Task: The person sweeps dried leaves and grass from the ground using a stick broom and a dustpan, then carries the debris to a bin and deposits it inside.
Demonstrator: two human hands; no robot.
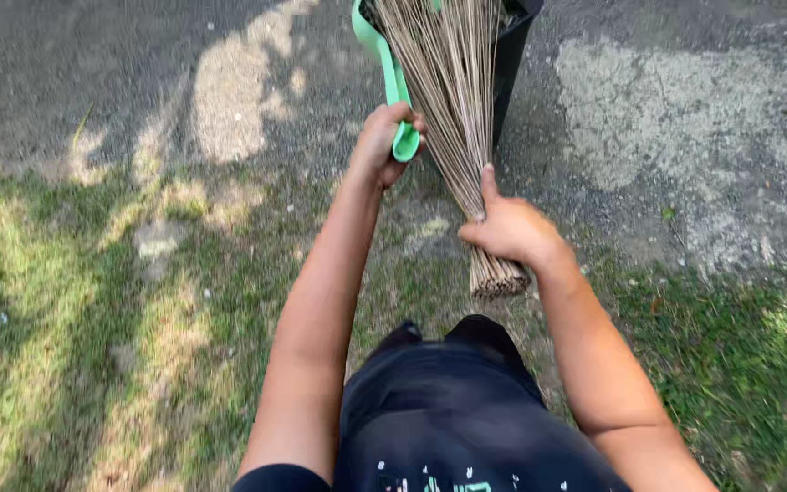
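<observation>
My left hand (383, 144) grips the end of a green dustpan handle (392, 77), which rises toward the top of the view. My right hand (512, 230) is closed around a bundle of thin brown broom sticks (453, 82), near its bound end (498, 276). The sticks fan out upward into a black bin (514, 55) standing on the pavement. The dustpan's head and the bin's inside are cut off by the top edge.
Grey cracked pavement (685, 109) covers the upper part of the view. Patchy grass with bare earth (93, 319) lies below and to both sides, streaked with shadow. My dark shorts (448, 410) fill the bottom centre.
</observation>
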